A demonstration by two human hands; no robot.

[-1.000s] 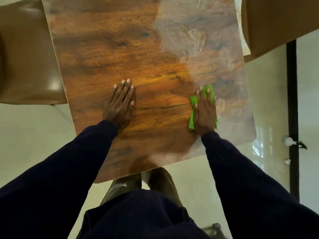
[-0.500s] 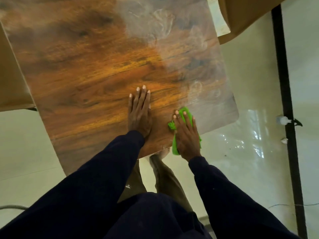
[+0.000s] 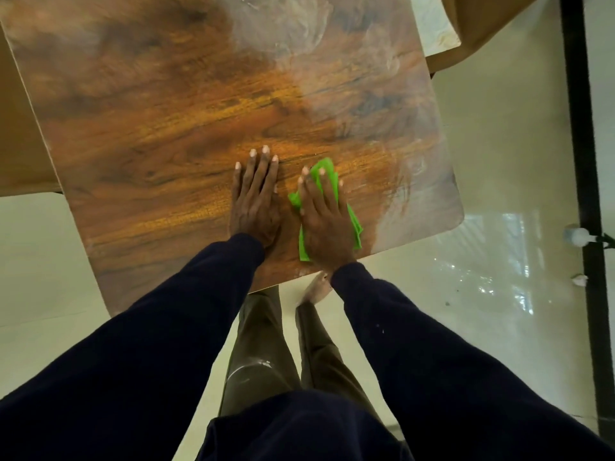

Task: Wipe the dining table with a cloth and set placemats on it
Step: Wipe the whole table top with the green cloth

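Observation:
The wooden dining table (image 3: 159, 134) fills the upper half of the view, its right part glazed with wet streaks. My right hand (image 3: 324, 214) lies flat, fingers straight, pressing a green cloth (image 3: 324, 168) onto the tabletop near the front edge. The cloth shows past my fingertips and at both sides of my palm. My left hand (image 3: 254, 197) rests flat on the bare wood just to the left of it, fingers straight and together. No placemat is in view.
A brown chair seat (image 3: 20, 151) stands at the table's left side, and another chair (image 3: 472, 31) at the far right corner. A black post (image 3: 582, 194) runs down the right. My legs (image 3: 263, 347) stand on the glossy floor below the table's front edge.
My right hand has slid the cloth leftward along the front edge until it lies beside my left hand. The view has shifted, so the table sits more to the left and tilted.

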